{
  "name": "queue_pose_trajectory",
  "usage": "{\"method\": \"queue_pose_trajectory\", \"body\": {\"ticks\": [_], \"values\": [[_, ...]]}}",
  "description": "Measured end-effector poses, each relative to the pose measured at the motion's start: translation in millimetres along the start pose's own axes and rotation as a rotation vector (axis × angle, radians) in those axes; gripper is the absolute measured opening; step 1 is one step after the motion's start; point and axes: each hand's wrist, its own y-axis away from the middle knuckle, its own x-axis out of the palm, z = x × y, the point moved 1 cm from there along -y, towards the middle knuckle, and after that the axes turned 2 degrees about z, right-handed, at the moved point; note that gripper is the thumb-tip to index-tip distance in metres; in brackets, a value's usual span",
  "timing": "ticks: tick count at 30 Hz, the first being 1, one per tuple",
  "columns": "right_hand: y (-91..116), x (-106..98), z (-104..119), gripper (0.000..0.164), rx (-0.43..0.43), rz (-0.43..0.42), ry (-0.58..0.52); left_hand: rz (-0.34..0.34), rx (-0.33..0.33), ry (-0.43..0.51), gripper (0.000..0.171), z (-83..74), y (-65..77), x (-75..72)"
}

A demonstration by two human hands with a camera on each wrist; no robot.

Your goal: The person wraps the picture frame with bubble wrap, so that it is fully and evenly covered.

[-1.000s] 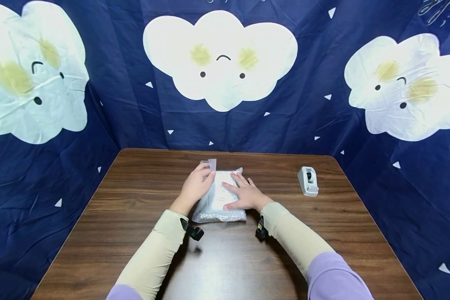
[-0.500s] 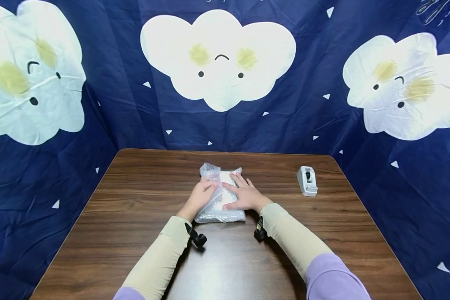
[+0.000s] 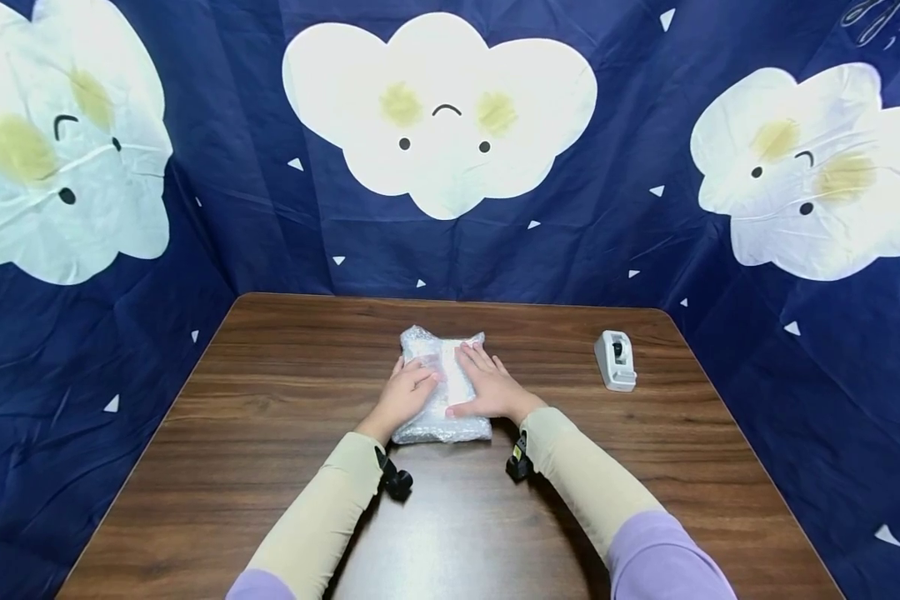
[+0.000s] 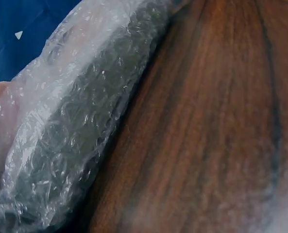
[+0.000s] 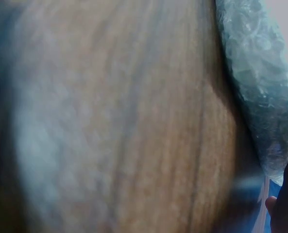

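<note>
A flat bundle in clear bubble wrap point(image 3: 442, 427) lies on the table, a white rectangular surface point(image 3: 459, 385) showing between the hands. My left hand point(image 3: 407, 393) rests on its left side, over the folded wrap, thumb pointing inward. With fingers spread, my right hand point(image 3: 490, 388) presses on the bundle's right side. In the left wrist view the bundle's bubbly near side point(image 4: 80, 116) runs diagonally, with part of the hand showing at the left edge. The right wrist view catches another wrapped side point(image 5: 260, 63) and a bit of the fingers at lower right.
A white tape dispenser point(image 3: 617, 361) stands at the right of the wooden table point(image 3: 270, 400). Behind the table and along its sides hangs a dark blue cloth point(image 3: 255, 208) with white clouds. Each wrist carries a small black camera point(image 3: 397, 482).
My left hand has brought the left flap of wrap over the bundle, moved slightly toward me, and now lies flatter on it. The right hand stays nearly in place.
</note>
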Motion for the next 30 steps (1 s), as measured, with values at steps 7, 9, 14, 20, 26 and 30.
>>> {"method": "queue_pose_trajectory", "body": {"ticks": [7, 9, 14, 20, 26, 30], "values": [[-1.5, 4.3, -6.2, 0.129, -0.008, -0.045, -0.186, 0.043, 0.062, -0.105, 0.031, -9.3, -0.8, -1.6], [-0.8, 5.3, -8.7, 0.129, -0.023, -0.080, -0.310, 0.062, 0.068, -0.133, 0.027, -10.2, -0.5, -1.0], [-0.5, 6.4, -13.7, 0.120, -0.065, -0.179, -0.550, 0.097, 0.090, -0.208, 0.015, -8.4, 0.4, -0.2], [-3.7, 6.3, -17.0, 0.087, -0.071, -0.289, -0.510, 0.122, 0.099, -0.250, 0.016, -4.9, 0.0, 1.7], [-3.4, 8.9, -21.5, 0.060, -0.093, -0.377, -0.543, 0.146, 0.083, -0.289, 0.023, -5.4, -0.8, 1.5], [-3.0, 13.8, -25.6, 0.038, -0.145, -0.440, -0.570, 0.176, 0.059, -0.338, 0.044, -8.4, -1.4, -1.3]]}}
